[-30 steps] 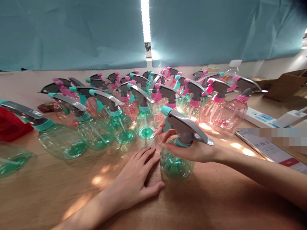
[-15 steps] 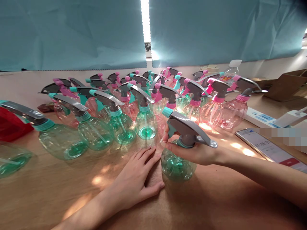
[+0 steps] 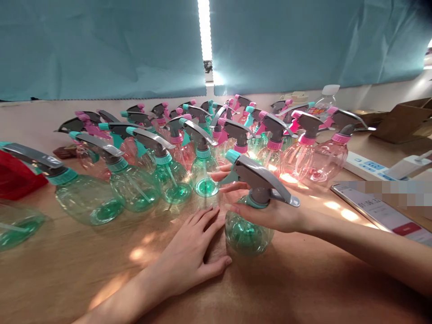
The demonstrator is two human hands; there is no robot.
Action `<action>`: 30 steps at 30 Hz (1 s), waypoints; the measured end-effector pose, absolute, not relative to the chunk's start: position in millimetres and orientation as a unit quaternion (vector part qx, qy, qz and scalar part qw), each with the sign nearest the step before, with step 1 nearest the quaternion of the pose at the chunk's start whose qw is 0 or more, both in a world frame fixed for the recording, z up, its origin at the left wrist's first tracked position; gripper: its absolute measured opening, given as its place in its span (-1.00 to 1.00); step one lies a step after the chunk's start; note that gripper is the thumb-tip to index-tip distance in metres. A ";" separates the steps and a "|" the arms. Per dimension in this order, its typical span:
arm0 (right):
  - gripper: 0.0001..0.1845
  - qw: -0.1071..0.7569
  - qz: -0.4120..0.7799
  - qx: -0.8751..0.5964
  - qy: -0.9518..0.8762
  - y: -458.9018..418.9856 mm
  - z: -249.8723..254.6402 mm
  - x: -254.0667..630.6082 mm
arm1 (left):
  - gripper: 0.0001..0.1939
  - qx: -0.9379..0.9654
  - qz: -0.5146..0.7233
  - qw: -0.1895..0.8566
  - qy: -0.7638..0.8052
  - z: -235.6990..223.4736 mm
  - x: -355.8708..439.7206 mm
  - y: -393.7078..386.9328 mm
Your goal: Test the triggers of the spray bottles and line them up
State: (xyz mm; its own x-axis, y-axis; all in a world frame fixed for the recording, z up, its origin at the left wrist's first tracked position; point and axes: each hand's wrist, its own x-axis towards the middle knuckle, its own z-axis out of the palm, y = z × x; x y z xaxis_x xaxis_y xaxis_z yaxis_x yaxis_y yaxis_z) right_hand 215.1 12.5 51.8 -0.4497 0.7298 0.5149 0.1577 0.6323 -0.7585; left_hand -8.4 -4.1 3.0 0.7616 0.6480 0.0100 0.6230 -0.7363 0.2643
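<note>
A green spray bottle [image 3: 249, 229] with a grey-and-teal trigger head stands upright on the wooden table in front of me. My right hand [image 3: 280, 216] is around its neck, thumb on the near side and the other fingers stretched out and spread behind the trigger. Part of those fingers is hidden by the spray head. Just left of the bottle, my left hand [image 3: 199, 243] lies flat on the table with its fingers apart, holding nothing.
Rows of green spray bottles [image 3: 135, 189] and pink spray bottles [image 3: 299, 157] fill the back of the table. To the right lie a phone [image 3: 374, 211] and a white power strip [image 3: 367, 164]. A red bag [image 3: 20, 177] is at far left, a cardboard box [image 3: 401, 121] at back right.
The fingers of my right hand have uncurled from the trigger and stretched out leftward. The spray bottle has shifted very slightly left. My left hand stays where it was.
</note>
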 end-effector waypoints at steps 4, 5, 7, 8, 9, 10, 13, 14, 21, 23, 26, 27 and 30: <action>-0.36 0.431 0.304 -0.299 -0.795 11.9 51.2 215.9 | -0.27 0.931 0.057 0.123 0.338 3.2 -8.2 -4.5; -0.36 0.433 0.299 -0.305 -0.794 11.6 51.2 215.7 | -0.27 0.931 0.059 0.123 0.338 3.2 -8.2 -4.4; -0.37 0.437 0.291 -0.318 -0.790 11.2 51.4 215.0 | -0.28 0.931 0.060 0.123 0.338 2.9 -8.0 -4.2; -0.38 0.439 0.289 -0.322 -0.788 11.1 51.4 214.6 | -0.28 0.931 0.060 0.124 0.338 2.6 -8.0 -4.0; -0.40 0.440 0.289 -0.323 -0.786 10.9 51.4 214.0 | -0.28 0.931 0.060 0.125 0.338 2.3 -7.9 -3.9; -0.41 0.443 0.292 -0.321 -0.785 10.7 51.3 213.4 | -0.28 0.930 0.062 0.127 0.339 1.9 -7.9 -3.8; -0.54 0.467 0.304 -0.298 -0.775 9.5 49.5 210.8 | -0.26 0.927 0.071 0.139 0.341 1.4 -7.9 -4.0; -0.60 0.478 0.306 -0.291 -0.770 9.0 48.5 209.7 | -0.26 0.925 0.074 0.147 0.342 1.6 -8.0 -4.3; -0.68 0.498 0.320 -0.296 -0.749 8.9 42.9 199.1 | -0.22 0.896 0.160 0.217 0.353 5.3 -8.6 -8.3; -0.74 0.501 0.319 -0.282 -0.754 9.1 42.9 194.2 | -0.23 0.882 0.196 0.238 0.357 4.9 -9.1 -10.7; -0.71 0.507 0.308 -0.277 -0.756 7.8 43.2 183.8 | -0.23 0.863 0.252 0.256 0.355 3.6 -12.1 -15.3; -0.67 0.504 0.307 -0.281 -0.757 6.8 43.7 179.4 | -0.22 0.859 0.266 0.257 0.353 3.7 -14.1 -17.2; -0.50 0.484 0.319 -0.291 -0.761 1.7 47.8 162.7 | -0.22 0.855 0.290 0.253 0.348 7.0 -23.8 -24.8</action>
